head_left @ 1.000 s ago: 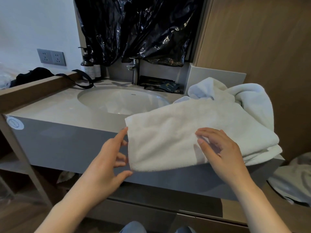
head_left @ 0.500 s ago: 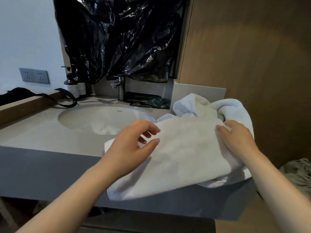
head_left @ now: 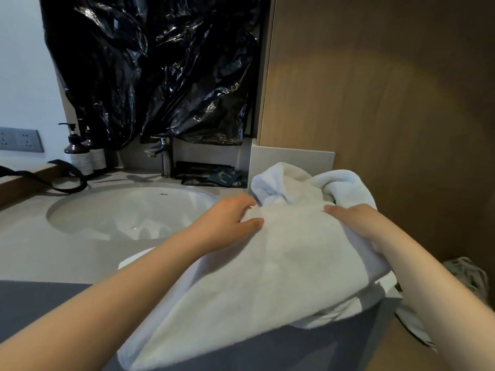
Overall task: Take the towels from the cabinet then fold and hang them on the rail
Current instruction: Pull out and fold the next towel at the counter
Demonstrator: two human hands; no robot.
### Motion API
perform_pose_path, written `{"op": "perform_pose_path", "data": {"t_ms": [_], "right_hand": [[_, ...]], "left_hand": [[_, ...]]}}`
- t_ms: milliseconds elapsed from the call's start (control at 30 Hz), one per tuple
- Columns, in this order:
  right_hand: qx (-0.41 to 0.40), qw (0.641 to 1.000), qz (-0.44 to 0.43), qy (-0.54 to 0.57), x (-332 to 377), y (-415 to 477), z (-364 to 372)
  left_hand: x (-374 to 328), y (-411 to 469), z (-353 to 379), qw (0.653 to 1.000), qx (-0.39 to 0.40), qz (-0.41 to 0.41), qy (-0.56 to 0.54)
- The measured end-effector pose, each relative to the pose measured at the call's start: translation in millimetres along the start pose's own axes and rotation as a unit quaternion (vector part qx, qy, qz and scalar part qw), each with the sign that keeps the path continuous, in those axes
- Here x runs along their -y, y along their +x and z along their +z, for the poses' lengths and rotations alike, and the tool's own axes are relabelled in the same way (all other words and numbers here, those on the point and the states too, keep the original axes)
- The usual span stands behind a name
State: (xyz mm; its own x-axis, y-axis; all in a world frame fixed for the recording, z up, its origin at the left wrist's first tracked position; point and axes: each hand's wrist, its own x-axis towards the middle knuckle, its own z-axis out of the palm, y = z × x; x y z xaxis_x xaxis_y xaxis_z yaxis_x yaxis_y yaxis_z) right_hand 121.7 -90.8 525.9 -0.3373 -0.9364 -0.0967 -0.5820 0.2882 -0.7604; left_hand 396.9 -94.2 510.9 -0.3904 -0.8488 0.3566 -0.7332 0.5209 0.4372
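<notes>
A white towel lies folded over the right part of the grey counter, its near edge hanging past the front. My left hand pinches the towel's far left corner with curled fingers and thumb. At the far right edge my right hand grips the towel, with the thumb hidden beneath the cloth. More white towelling is bunched up behind it against the wall. No rail or cabinet is in view.
A round sink with a tap sits left of the towel. Pump bottles and a black strap are at the back left. Black plastic covers the mirror. A wooden wall stands right; cloth lies on the floor.
Both hands moved from the towel's near edge to its far edge and took hold of it. The view came closer and shifted right.
</notes>
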Motion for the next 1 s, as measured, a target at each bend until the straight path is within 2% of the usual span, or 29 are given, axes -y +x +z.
{"op": "perform_pose_path", "data": {"t_ms": [167, 300, 400, 500, 600, 733, 867, 1000], "right_hand": [[0.018, 0.976, -0.172, 0.13, 2.7, -31.4, -16.7], [0.021, 0.951, -0.256, 0.172, 12.1, -52.4, -27.1], [0.019, 0.947, -0.276, 0.161, 24.7, -63.8, -31.4], [0.002, 0.945, -0.305, 0.118, 35.2, -70.8, -31.2], [-0.04, 0.933, -0.346, 0.09, 41.4, -78.6, -35.5], [-0.09, 0.926, -0.352, 0.098, 47.5, -88.0, -43.0], [-0.127, 0.911, -0.377, 0.111, 59.5, -103.2, -47.0], [-0.155, 0.903, -0.385, 0.114, 71.5, -115.6, -55.8]], "left_hand": [[-5.5, 12.3, -2.4, 0.999, 0.028, -0.002, -0.031], [-10.5, 16.7, -6.8, 0.994, 0.066, 0.017, -0.084], [-12.6, 14.4, -11.1, 0.986, 0.101, 0.0, -0.13], [-13.1, 10.7, -12.3, 0.982, 0.132, -0.007, -0.132], [-16.1, 7.0, -19.0, 0.981, 0.12, 0.007, -0.154], [-20.3, -2.5, -36.9, 0.975, 0.077, 0.028, -0.205], [-26.6, -24.3, -47.7, 0.964, 0.131, 0.055, -0.224], [-19.8, -53.3, -50.5, 0.961, 0.166, 0.044, -0.216]]}}
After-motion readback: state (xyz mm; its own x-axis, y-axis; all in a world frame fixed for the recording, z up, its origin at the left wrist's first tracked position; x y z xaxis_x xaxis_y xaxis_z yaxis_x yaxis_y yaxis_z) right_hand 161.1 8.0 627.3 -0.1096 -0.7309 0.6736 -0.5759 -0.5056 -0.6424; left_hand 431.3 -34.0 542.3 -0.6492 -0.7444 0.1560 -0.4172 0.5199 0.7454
